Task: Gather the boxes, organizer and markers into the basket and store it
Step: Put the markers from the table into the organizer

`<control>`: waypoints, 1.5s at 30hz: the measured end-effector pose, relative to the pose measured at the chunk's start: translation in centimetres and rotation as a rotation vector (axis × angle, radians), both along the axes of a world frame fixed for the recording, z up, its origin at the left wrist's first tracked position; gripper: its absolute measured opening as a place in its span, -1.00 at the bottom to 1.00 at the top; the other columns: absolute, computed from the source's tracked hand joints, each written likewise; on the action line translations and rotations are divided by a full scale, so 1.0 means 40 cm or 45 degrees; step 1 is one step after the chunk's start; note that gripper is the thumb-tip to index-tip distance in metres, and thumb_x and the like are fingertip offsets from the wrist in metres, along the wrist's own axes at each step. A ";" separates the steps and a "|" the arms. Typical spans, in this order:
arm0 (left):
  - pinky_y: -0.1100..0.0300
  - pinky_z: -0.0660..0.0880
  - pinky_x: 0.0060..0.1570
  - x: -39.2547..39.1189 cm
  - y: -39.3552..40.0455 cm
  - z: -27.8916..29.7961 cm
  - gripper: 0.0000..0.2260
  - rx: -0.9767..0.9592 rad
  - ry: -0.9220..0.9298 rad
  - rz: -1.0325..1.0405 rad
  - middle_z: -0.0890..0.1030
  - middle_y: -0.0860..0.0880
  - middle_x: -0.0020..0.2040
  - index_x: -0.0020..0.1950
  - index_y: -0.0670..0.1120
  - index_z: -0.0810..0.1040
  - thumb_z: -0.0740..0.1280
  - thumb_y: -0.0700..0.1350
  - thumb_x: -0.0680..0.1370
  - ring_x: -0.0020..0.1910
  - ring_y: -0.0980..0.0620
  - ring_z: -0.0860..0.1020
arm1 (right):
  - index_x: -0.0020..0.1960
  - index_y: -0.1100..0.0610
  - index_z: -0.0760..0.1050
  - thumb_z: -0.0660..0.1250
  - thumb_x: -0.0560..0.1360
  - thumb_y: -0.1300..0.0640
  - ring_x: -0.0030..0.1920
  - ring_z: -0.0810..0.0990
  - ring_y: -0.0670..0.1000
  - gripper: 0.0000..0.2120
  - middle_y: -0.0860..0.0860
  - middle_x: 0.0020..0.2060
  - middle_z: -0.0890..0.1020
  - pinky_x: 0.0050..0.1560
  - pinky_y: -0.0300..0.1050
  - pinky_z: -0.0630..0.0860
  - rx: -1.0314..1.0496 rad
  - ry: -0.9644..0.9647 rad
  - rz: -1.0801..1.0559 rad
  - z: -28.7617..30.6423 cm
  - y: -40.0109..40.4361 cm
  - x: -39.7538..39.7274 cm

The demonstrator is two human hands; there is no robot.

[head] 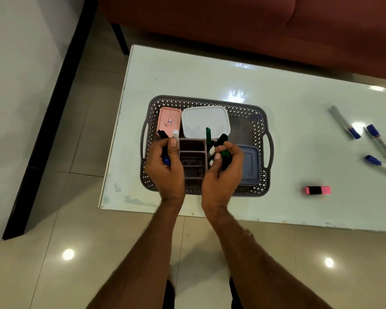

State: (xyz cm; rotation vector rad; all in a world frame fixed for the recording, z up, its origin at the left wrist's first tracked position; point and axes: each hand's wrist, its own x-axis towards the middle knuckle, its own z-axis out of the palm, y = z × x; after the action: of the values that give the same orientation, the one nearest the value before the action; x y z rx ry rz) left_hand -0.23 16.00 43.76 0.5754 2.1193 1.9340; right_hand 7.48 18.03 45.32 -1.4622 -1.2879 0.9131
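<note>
A dark grey lattice basket [257, 112] sits on the pale table [210, 72]. Inside it lie a pink box [169, 120], a white box [204, 121], a blue-grey box [251, 163] and a mauve organizer [192, 148] with compartments. A green marker [208, 134] stands in the organizer. My left hand [165, 168] is closed around several markers over the basket's left part. My right hand [223, 175] grips a black-capped marker [221, 139] and a green-capped one above the organizer's right side.
Three blue-capped markers [343, 122] [379, 141] [380, 165] and a pink highlighter [318, 190] lie loose on the table's right part. A dark red sofa [254, 25] stands behind the table. Tiled floor [76, 241] lies below the near edge.
</note>
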 end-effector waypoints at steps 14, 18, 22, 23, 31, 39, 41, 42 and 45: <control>0.27 0.55 -0.04 -0.016 0.003 0.020 -0.94 -0.040 0.134 0.028 0.64 -0.04 -0.10 -0.03 -0.06 0.58 0.37 -0.17 0.63 -0.07 0.06 0.61 | 0.29 0.22 0.48 0.33 0.60 0.31 0.21 0.57 -0.02 -0.73 0.06 0.17 0.58 0.28 -0.23 0.53 -0.005 -0.048 0.035 0.012 0.018 0.018; 0.34 0.51 -0.03 -0.017 0.013 0.044 -0.89 -0.074 0.236 0.043 0.64 -0.15 -0.12 -0.07 -0.26 0.60 0.39 -0.23 0.62 -0.08 0.03 0.59 | 0.31 0.19 0.47 0.35 0.60 0.29 0.24 0.57 -0.05 -0.70 0.04 0.18 0.58 0.30 -0.19 0.53 -0.017 -0.016 0.063 0.029 0.022 0.033; 0.32 0.55 0.01 -0.002 0.024 0.078 -0.90 -0.076 0.376 0.044 0.66 -0.15 -0.07 -0.02 -0.30 0.60 0.40 -0.26 0.61 0.00 -0.01 0.62 | 0.33 0.16 0.46 0.37 0.59 0.27 0.26 0.57 -0.06 -0.68 0.03 0.19 0.58 0.32 -0.11 0.55 -0.009 0.052 0.061 0.053 0.034 0.057; 0.25 0.58 0.04 0.003 0.028 0.087 -0.92 -0.061 0.418 0.038 0.66 -0.12 -0.04 0.00 -0.29 0.61 0.40 -0.27 0.61 0.01 -0.01 0.62 | 0.33 0.15 0.46 0.37 0.60 0.26 0.27 0.57 -0.04 -0.68 0.02 0.19 0.58 0.32 -0.08 0.55 0.004 0.058 0.062 0.058 0.040 0.066; 0.14 0.53 0.19 0.141 0.129 0.153 -0.85 0.034 0.492 -0.196 0.65 -0.18 0.07 0.14 -0.31 0.59 0.38 -0.30 0.59 0.13 -0.05 0.60 | 0.34 0.23 0.47 0.36 0.60 0.26 0.29 0.56 0.07 -0.68 0.10 0.23 0.57 0.33 0.01 0.54 0.150 -0.098 0.079 0.094 0.126 0.219; 0.07 0.56 0.22 0.426 0.265 0.149 -0.74 -0.021 0.470 -0.482 0.63 -0.16 0.17 0.25 -0.29 0.57 0.42 -0.25 0.58 0.19 -0.05 0.59 | 0.36 0.20 0.47 0.35 0.62 0.20 0.29 0.55 0.13 -0.67 0.09 0.27 0.55 0.27 0.21 0.53 0.196 -0.309 -0.022 0.064 0.265 0.515; 0.00 0.54 0.27 0.495 0.296 0.130 -0.74 -0.049 0.474 -0.549 0.63 -0.14 0.20 0.27 -0.25 0.57 0.42 -0.22 0.59 0.23 -0.07 0.59 | 0.36 0.20 0.47 0.35 0.62 0.20 0.28 0.56 0.12 -0.67 0.09 0.26 0.56 0.25 0.20 0.54 0.195 -0.365 -0.074 0.056 0.300 0.596; -0.01 0.53 0.29 0.536 0.317 0.120 -0.74 -0.073 0.472 -0.589 0.64 -0.13 0.21 0.27 -0.23 0.58 0.41 -0.19 0.60 0.25 -0.07 0.59 | 0.36 0.20 0.47 0.35 0.61 0.20 0.27 0.56 0.11 -0.67 0.08 0.25 0.56 0.25 0.19 0.54 0.189 -0.388 -0.097 0.053 0.319 0.643; 0.13 0.49 0.35 0.653 0.382 0.096 -0.71 -0.182 0.472 -0.697 0.64 -0.05 0.26 0.31 -0.16 0.57 0.40 -0.10 0.62 0.29 0.02 0.57 | 0.37 0.18 0.47 0.35 0.61 0.21 0.28 0.55 0.11 -0.66 0.08 0.26 0.56 0.27 0.19 0.53 0.159 -0.428 -0.161 0.040 0.376 0.776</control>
State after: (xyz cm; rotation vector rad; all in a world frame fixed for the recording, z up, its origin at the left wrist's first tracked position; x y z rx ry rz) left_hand 25.90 31.27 47.59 1.3981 1.9776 1.4424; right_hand 38.54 33.07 46.92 -1.6229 -1.4468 0.5077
